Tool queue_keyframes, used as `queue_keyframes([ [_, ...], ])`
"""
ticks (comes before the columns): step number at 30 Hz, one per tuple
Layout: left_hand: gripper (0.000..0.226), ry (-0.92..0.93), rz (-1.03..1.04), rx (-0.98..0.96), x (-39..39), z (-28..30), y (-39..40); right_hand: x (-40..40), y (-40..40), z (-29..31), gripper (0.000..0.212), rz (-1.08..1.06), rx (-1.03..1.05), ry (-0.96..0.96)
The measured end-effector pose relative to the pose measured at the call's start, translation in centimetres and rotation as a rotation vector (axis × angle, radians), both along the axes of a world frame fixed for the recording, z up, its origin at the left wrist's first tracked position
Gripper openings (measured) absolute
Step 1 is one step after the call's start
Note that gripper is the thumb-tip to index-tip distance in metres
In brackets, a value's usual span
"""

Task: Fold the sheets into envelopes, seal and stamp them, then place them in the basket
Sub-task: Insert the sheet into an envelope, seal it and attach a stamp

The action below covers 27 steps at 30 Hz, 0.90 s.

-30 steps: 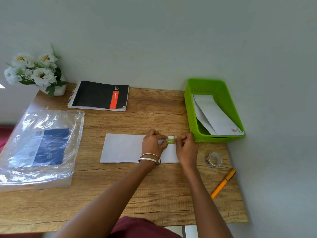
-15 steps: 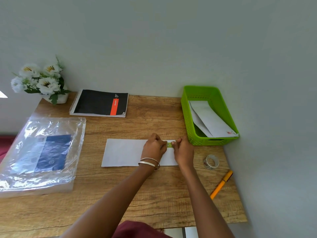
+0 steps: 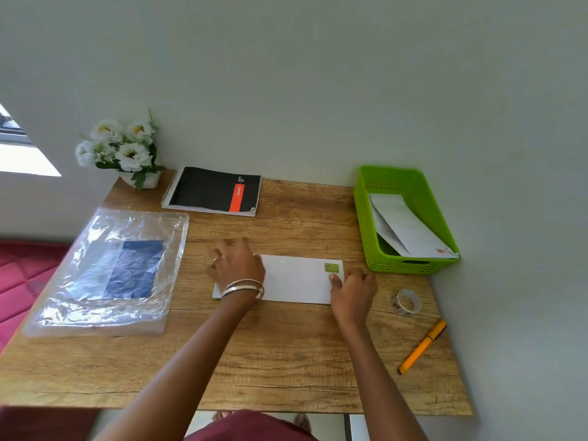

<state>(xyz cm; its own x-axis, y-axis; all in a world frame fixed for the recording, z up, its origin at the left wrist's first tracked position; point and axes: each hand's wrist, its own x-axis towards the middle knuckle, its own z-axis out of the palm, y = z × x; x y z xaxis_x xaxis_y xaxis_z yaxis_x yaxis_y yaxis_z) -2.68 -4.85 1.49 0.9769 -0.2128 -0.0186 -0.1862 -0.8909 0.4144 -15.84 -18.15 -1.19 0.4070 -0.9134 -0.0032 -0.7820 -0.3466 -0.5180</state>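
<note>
The right hand sits at the right end of the white envelope, thumb tip pressed on the paper just below the small green stamp at its top right corner; the other fingers are curled off the edge, so its grip is a light pinch of that end, though what lies beneath the paper is hidden. The left hand lies flat on the envelope's left end, fingers spread and relaxed, its grip apart, with blur smearing the fingertips. It hides the envelope's upper left corner. Two bangles circle the left wrist and one ring shows on a finger.

The envelope lies flat in the middle of the wooden bench. To its right, near but apart, stands one green basket holding what look like two white envelopes, overlapped; one bears a small red mark too small to read. In front of the basket lie one roll of tape and one orange pen. To the left lies a clear plastic bag with blue printed paper inside, its print unreadable. At the back are one black spiral notebook and one pot of white flowers.
</note>
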Motion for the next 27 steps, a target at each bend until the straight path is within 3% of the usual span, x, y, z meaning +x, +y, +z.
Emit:
queue_keyframes([
  [3,0.059,0.249,0.100,0.107,0.6,0.6,2.1,0.6,0.7,0.6,0.041,-0.027,-0.008,0.095],
  [8,0.066,0.322,0.178,-0.087,1.1,0.4,3.0,1.4,0.1,0.6,0.036,-0.143,0.179,0.086],
  [11,0.051,0.435,0.258,-0.347,2.2,0.5,3.9,1.1,-0.9,0.4,0.017,-0.192,0.370,-0.091],
  [14,0.025,0.561,0.269,-0.564,2.9,1.3,4.8,0.4,-1.6,0.8,0.015,-0.206,0.558,-0.292],
  [17,0.019,0.554,0.169,-0.571,3.4,2.8,4.8,-0.3,-2.0,1.8,0.012,-0.154,0.768,-0.484],
  [22,0.010,0.484,0.003,-0.644,4.2,6.0,4.3,-0.9,-1.4,3.3,0.028,-0.184,0.550,-0.601],
  [27,0.009,0.456,-0.060,-0.771,5.2,7.9,4.4,-0.6,-1.8,4.8,0.036,-0.071,0.770,-0.859],
])
